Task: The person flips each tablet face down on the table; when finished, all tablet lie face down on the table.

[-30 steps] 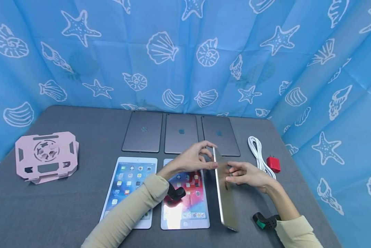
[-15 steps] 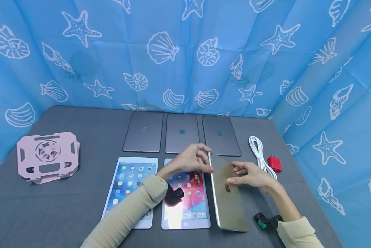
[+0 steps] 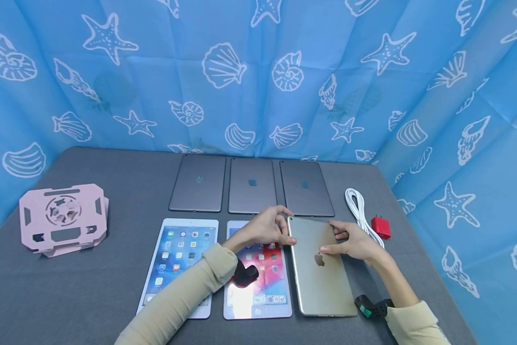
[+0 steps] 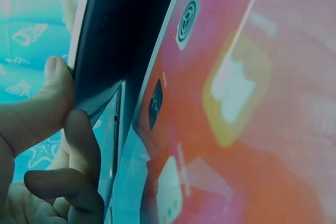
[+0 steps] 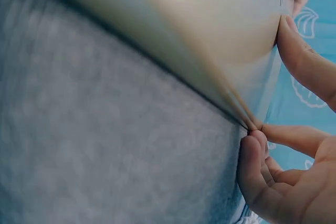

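Observation:
A gold tablet [image 3: 323,282] with an apple logo is back side up, at the right of the front row. My left hand [image 3: 269,226] pinches its upper left corner; in the left wrist view the thumb [image 4: 52,85] is at the tablet's edge, and its dark underside [image 4: 113,45] shows, tilted off the table. My right hand [image 3: 355,242] holds the upper right corner, thumb on the back and fingers at the edge. In the right wrist view, the fingertips [image 5: 252,145] curl at that corner, close to the grey cloth [image 5: 105,129].
Two white tablets, one at left [image 3: 176,249] and one in the middle [image 3: 258,287], lie screen up with lit icons. Three dark grey tablets [image 3: 252,187] lie face down behind. A pink stand [image 3: 64,215] is at far left. A coiled white cable [image 3: 358,211] and red charger [image 3: 381,227] lie right.
The gold tablet has turned from standing nearly on edge to leaning low, its back facing up. Both hands have moved with it, the right thumb now flatter on the back.

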The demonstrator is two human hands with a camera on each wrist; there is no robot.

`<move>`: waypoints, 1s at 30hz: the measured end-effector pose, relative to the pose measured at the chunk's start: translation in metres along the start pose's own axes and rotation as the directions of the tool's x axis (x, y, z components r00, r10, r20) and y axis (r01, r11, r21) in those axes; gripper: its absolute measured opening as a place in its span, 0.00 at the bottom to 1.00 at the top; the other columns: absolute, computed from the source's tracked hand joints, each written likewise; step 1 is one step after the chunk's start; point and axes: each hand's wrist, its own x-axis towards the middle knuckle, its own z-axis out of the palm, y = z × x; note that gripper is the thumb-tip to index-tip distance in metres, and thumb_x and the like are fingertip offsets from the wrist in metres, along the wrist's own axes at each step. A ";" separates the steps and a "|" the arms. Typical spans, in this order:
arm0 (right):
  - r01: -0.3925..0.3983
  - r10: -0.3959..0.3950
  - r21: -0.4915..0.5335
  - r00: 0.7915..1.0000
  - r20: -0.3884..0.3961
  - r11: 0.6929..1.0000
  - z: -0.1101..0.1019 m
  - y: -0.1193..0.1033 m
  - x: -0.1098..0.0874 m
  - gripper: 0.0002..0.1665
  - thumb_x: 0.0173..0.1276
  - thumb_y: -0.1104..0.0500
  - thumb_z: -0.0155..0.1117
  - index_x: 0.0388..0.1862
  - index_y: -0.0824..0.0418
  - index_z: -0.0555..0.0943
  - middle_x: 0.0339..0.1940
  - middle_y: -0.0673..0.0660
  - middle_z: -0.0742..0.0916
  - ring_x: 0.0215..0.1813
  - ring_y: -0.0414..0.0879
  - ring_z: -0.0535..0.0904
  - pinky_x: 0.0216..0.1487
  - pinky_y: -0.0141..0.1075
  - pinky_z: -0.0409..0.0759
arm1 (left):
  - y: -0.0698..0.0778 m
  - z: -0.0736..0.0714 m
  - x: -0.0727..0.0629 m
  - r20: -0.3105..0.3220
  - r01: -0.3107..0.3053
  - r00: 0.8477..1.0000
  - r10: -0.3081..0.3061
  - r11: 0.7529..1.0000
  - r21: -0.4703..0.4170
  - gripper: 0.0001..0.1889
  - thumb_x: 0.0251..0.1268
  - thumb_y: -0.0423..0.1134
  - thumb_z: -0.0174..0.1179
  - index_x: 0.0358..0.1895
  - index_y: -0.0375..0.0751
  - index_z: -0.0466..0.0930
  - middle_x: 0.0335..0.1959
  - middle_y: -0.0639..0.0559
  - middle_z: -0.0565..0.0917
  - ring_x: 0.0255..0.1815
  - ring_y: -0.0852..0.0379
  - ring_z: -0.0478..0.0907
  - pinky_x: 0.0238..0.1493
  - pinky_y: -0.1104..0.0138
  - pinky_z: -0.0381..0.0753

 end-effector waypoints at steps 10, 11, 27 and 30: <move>-0.005 0.002 -0.065 0.999 -0.047 0.998 -0.002 0.003 0.005 0.57 0.57 0.54 0.82 0.75 0.79 0.62 0.56 0.70 0.78 0.52 0.57 0.73 0.47 0.41 0.79 | -0.002 0.006 0.005 -0.023 0.044 0.999 -0.042 0.995 0.091 0.36 0.56 0.33 0.76 0.68 0.33 0.71 0.23 0.57 0.81 0.13 0.64 0.69 0.22 0.72 0.72; 0.001 -0.005 -0.076 0.999 -0.052 0.997 -0.002 0.003 0.006 0.56 0.57 0.54 0.82 0.75 0.79 0.62 0.55 0.70 0.78 0.51 0.56 0.73 0.46 0.40 0.79 | -0.002 0.007 0.005 -0.027 0.047 0.999 -0.044 0.993 0.107 0.36 0.56 0.33 0.76 0.68 0.33 0.71 0.23 0.57 0.81 0.13 0.64 0.68 0.23 0.73 0.72; -0.022 0.002 -0.195 0.995 -0.103 0.981 -0.004 0.009 0.009 0.55 0.53 0.47 0.84 0.73 0.70 0.68 0.41 0.61 0.77 0.42 0.50 0.72 0.37 0.38 0.72 | 0.003 0.017 0.006 -0.101 0.042 0.995 0.000 0.910 0.412 0.38 0.49 0.40 0.81 0.66 0.34 0.76 0.26 0.53 0.79 0.26 0.64 0.70 0.42 0.69 0.77; -0.031 0.009 -0.208 0.994 -0.106 0.978 -0.004 0.009 0.008 0.56 0.53 0.46 0.84 0.73 0.70 0.67 0.40 0.61 0.78 0.41 0.50 0.73 0.36 0.38 0.72 | 0.004 0.019 0.007 -0.123 0.047 0.992 0.007 0.903 0.427 0.38 0.50 0.41 0.81 0.65 0.32 0.77 0.26 0.53 0.81 0.26 0.66 0.71 0.40 0.71 0.77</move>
